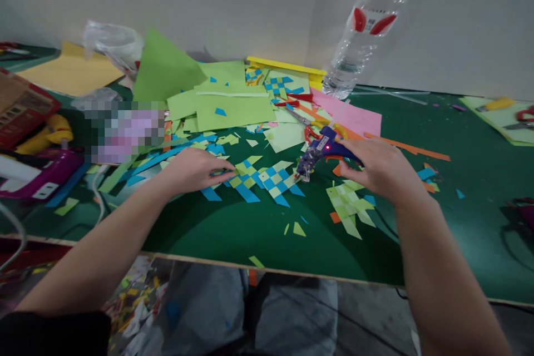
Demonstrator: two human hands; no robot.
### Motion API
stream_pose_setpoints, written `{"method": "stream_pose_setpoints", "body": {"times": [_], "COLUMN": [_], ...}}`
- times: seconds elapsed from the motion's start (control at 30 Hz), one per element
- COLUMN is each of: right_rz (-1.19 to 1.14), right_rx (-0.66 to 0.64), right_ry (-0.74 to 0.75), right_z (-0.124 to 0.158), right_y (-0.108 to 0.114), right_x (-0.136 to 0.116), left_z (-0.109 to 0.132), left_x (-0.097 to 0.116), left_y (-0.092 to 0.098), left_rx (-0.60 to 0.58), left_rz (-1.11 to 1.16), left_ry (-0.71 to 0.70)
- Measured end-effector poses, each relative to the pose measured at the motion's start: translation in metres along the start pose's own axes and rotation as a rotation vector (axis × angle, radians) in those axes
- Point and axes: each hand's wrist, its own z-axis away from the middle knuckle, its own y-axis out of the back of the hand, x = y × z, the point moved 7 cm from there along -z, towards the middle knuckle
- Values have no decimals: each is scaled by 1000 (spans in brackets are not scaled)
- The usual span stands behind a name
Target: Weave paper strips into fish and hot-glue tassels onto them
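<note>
My right hand (386, 169) is wrapped round the handle of a dark blue hot glue gun (319, 150) with a small red light lit on its side. The gun's nozzle points down and left, by the tail end of a woven blue-and-pale-green paper fish (275, 181). A second woven paper fish (245, 179) lies just left of it, and my left hand (194, 169) pinches its left edge between thumb and fingers. Whether the two fish touch, I cannot tell. Below the gun and to the right rests a woven paper fish in pale greens (349, 203).
Paper sheets in green (233, 108) and pink (350, 114) lie behind my hands with red-handled scissors (298, 114). A clear plastic bottle (354, 50) stands by the wall. Paper scraps and orange strips (411, 147) are scattered about. A purple tool (54, 172) and cables sit at left.
</note>
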Motion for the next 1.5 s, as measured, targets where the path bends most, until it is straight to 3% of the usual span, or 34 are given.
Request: {"method": "stream_pose_setpoints", "body": {"times": [0.23, 0.43, 1.13, 1.5], "right_rz": [0, 20, -23, -27], "right_rx": [17, 12, 56, 65], "right_ry": [8, 22, -12, -30], "right_z": [1, 0, -3, -2], "right_y": [0, 0, 10, 16], "right_x": [-1, -2, -5, 1], "left_z": [0, -1, 1, 1], "left_x": [2, 1, -1, -1], "left_y": [2, 1, -2, -2], "left_rx": [47, -11, 7, -42], "left_rz": [-11, 3, 22, 17], "left_ry": [-29, -5, -8, 16]}}
